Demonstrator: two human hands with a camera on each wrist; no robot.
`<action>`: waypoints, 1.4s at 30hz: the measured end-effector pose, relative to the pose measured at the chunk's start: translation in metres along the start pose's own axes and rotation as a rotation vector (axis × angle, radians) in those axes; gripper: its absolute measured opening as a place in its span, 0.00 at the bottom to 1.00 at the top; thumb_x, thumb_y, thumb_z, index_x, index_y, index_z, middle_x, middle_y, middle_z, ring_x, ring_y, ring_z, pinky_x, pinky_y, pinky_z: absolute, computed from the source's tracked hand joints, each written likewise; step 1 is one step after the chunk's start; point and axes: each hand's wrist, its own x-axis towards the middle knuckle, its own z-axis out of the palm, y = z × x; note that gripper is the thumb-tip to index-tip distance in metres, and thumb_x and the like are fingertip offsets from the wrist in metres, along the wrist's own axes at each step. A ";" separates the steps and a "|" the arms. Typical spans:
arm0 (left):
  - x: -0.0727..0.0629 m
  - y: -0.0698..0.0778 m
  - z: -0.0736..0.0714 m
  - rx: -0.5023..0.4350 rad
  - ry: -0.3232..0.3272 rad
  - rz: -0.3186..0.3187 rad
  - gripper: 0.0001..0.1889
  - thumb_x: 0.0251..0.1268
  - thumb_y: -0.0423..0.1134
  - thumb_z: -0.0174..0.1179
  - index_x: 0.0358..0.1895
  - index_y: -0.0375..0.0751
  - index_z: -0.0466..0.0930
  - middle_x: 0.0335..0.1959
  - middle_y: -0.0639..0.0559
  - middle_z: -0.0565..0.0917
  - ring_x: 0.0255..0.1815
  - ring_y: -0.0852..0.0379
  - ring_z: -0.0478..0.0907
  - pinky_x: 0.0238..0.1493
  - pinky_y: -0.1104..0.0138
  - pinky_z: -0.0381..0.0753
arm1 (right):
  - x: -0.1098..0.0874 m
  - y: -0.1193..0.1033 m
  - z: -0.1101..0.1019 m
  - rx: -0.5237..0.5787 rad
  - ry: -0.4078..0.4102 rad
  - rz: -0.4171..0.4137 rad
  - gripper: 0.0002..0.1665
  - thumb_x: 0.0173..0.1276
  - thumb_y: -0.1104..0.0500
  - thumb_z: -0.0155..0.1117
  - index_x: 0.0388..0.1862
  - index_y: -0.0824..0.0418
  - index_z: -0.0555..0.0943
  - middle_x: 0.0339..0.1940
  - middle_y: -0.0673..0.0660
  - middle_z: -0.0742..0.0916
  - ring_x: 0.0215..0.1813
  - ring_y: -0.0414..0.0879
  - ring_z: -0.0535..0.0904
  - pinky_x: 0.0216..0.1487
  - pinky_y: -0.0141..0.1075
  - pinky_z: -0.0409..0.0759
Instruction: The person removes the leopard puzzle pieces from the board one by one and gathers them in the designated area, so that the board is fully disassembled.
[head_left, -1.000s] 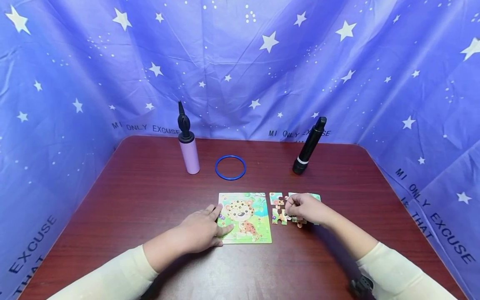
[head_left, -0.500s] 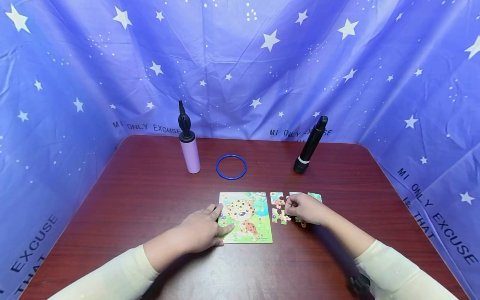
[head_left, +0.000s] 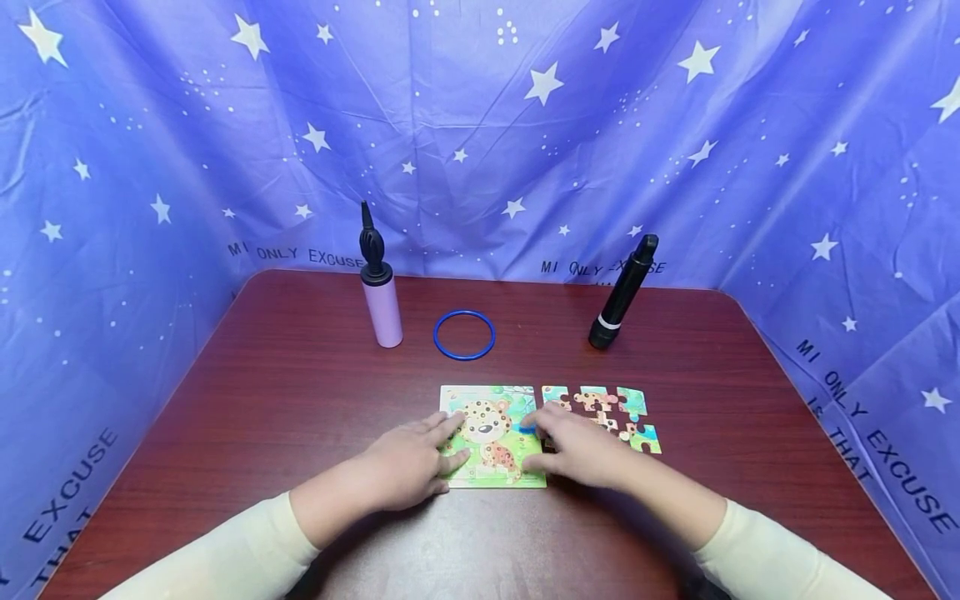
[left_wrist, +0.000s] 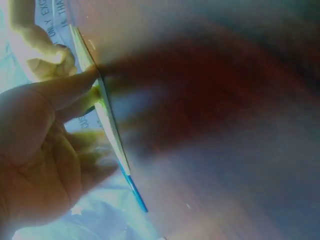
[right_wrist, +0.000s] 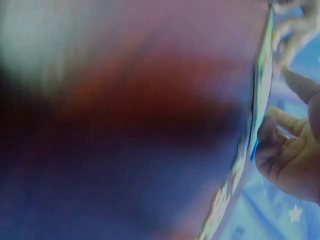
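A square puzzle board [head_left: 495, 417] with a spotted leopard cub lies in front of me. My left hand [head_left: 408, 458] rests at its left side, fingers spread over the edge onto the picture; the left wrist view shows these fingers [left_wrist: 75, 92] by the board's edge. At the opposite side, my right hand [head_left: 585, 450] reaches over the board's right edge, slightly blurred. Its thumb [right_wrist: 300, 85] stands apart from the other fingers in the right wrist view. A deep blue patch shows right by those fingertips. Loose puzzle pieces [head_left: 632, 402] lie right of the board, some hidden under the right hand.
Behind the board lies a blue ring [head_left: 437, 336]. A lilac hand pump [head_left: 382, 310] with a black top stands at the back left, and a black cylindrical tool [head_left: 622, 287] with a white band at the back right. A starry curtain [head_left: 480, 125] surrounds the table.
My right hand has moved left from the loose pieces to the board's right edge, its pinched fingers spreading apart. More pieces show now. The left hand has stayed on the board.
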 end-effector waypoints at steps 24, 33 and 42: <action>0.011 0.010 -0.002 0.003 0.000 0.042 0.34 0.64 0.41 0.62 0.74 0.58 0.65 0.72 0.58 0.70 0.71 0.53 0.68 0.67 0.58 0.73 | -0.003 -0.014 0.015 -0.069 0.050 -0.048 0.24 0.59 0.49 0.74 0.48 0.52 0.72 0.35 0.43 0.74 0.33 0.36 0.68 0.33 0.30 0.70; 0.013 0.007 0.003 -0.019 -0.004 0.041 0.36 0.65 0.41 0.61 0.76 0.61 0.59 0.73 0.55 0.69 0.72 0.54 0.67 0.66 0.56 0.74 | -0.012 0.011 -0.013 0.451 -0.019 -0.010 0.07 0.71 0.57 0.62 0.45 0.54 0.74 0.32 0.51 0.82 0.31 0.49 0.80 0.29 0.34 0.80; 0.012 0.005 0.002 -0.030 -0.018 0.050 0.35 0.66 0.42 0.61 0.76 0.61 0.60 0.73 0.57 0.68 0.71 0.54 0.69 0.61 0.55 0.79 | -0.047 0.052 -0.041 0.456 -0.040 0.057 0.08 0.72 0.55 0.61 0.45 0.55 0.74 0.31 0.54 0.81 0.30 0.51 0.81 0.28 0.39 0.82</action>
